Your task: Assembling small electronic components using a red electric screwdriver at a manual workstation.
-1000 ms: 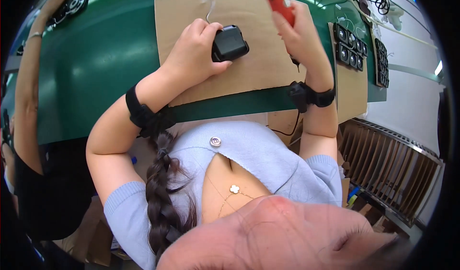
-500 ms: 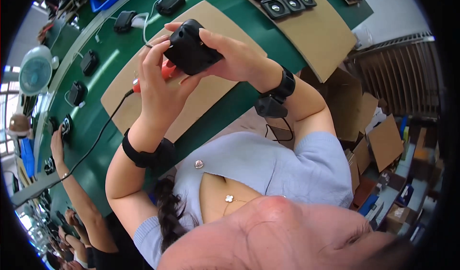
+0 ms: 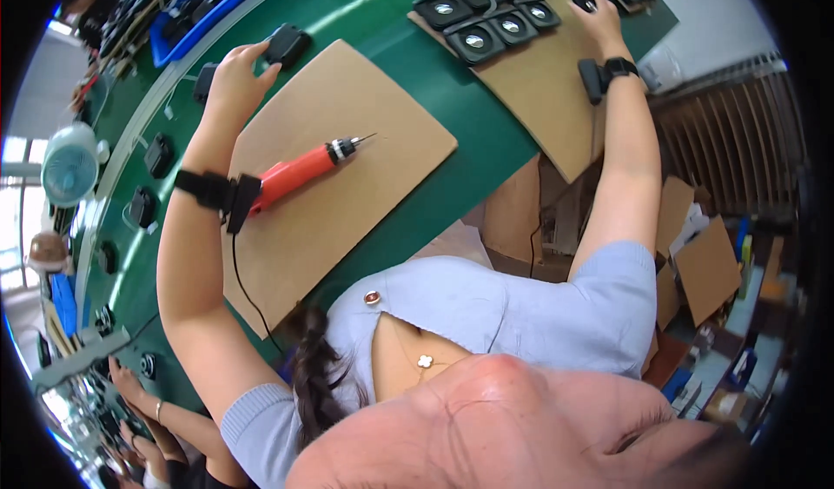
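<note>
At the far left, my left hand reaches to a small black box-shaped unit on the green table. Its thumb and forefinger close around the near end of that unit. My right arm stretches to the far right, where my right hand holds a black housing over the end of a cardboard sheet; the fingers hide part of it. A red electric screwdriver with a thin bit lies on a brown board between my arms, partly behind my left wrist strap.
Several black speaker units with silver centres stand in rows on the right cardboard sheet. Other black units line the table's left side. A blue tray is at the back left. Cardboard boxes lie right; another person's arm is lower left.
My hands have parted: the right carried the black housing to the far right, the left moved to another black unit. The screwdriver, earlier at my left hand, now lies on the board.
</note>
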{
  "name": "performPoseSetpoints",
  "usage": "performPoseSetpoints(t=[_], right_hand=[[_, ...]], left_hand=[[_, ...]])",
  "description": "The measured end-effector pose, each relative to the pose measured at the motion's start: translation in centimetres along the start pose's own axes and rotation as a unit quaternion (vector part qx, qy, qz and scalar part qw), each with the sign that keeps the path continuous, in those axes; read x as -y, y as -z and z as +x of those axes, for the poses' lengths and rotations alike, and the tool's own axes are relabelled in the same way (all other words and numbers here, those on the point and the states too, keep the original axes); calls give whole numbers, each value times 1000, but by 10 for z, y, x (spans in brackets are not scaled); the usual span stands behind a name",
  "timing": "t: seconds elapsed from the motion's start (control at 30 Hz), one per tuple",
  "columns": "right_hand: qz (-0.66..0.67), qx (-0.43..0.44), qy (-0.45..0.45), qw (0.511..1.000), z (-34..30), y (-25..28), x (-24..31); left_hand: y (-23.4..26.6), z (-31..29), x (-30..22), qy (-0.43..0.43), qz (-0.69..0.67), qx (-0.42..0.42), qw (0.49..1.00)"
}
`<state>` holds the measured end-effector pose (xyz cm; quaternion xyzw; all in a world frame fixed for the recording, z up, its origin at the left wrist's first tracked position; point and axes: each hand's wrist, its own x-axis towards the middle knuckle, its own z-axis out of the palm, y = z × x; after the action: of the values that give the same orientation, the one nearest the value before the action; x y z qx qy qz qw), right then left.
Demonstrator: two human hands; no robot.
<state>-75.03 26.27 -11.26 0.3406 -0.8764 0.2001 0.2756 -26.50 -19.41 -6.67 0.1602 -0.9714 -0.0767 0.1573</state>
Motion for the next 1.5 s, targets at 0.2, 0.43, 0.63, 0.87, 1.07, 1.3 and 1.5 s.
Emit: performPoseSetpoints(t=[0.2,0.43,0.63,0.87,1.07,1.3,1.5], right_hand=[[110,138,6,984,-3,-27,-24],[317,-51,-70,944,11,8,-3],[283,164,98,940,-31,98,279],[258,236,459,817,-136,61,466],[214,350,381,828,-138,27,497],[372,295,252,844,-88,69,506],[837,134,86,523,-110,70,543]], left_hand=[[-33,19,18,93,-7,-14,996],[-54,53,6,100,-26,76,992],[-28,26,21,128,2,62,990],[105,-91,-28,21,-126,-93,987],[110,-226,-63,21,-129,-94,987],[26,-257,-43,53,-150,-63,985],[11,-246,-46,41,-115,-100,987]])
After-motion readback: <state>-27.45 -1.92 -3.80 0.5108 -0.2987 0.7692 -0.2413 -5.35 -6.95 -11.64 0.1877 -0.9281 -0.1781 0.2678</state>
